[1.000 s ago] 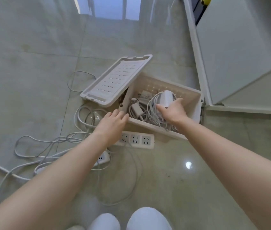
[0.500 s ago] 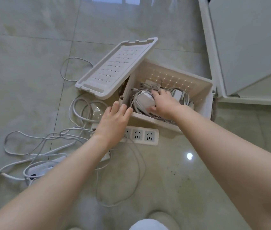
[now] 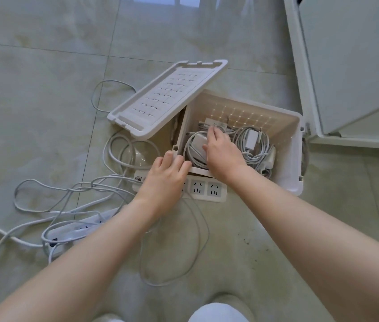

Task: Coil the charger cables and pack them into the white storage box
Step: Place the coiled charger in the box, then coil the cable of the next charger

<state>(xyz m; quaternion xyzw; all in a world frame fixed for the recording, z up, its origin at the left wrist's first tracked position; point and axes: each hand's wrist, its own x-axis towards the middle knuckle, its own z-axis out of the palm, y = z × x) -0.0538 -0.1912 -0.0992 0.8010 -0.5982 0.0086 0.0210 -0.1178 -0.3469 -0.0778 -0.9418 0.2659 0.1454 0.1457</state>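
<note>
Two bare hands at an open white storage box (image 3: pixel 287 181) on a tiled floor (image 3: pixel 32 112). Right hand (image 3: pixel 222 154) inside the box, fingers stretched flat, pressing down on a white charger brick (image 3: pixel 197 144) and its wound cord at the box's left end. Left hand (image 3: pixel 166 176) outside, fingers straight and close together, tips resting on the box's near left corner. Just right of the right hand, inside the box: one coiled cable bundle (image 3: pixel 249 157) with one small white adapter (image 3: pixel 251 140) lying on top, and one white plug (image 3: pixel 271 158) against the right wall. One slotted lid (image 3: pixel 167 98), raised, leaning off the box's left side. Two power strips on the floor: nearer power strip (image 3: pixel 207 189) just in front of the box's near wall, two sockets in full view beside the left hand; second power strip (image 3: pixel 79 231) under the left forearm. Several loose white cables (image 3: pixel 93 183) tangled, uncoiled, on the floor left of the box. One white card (image 3: pixel 216 123) at the box's back, faint writing too small to read.
</note>
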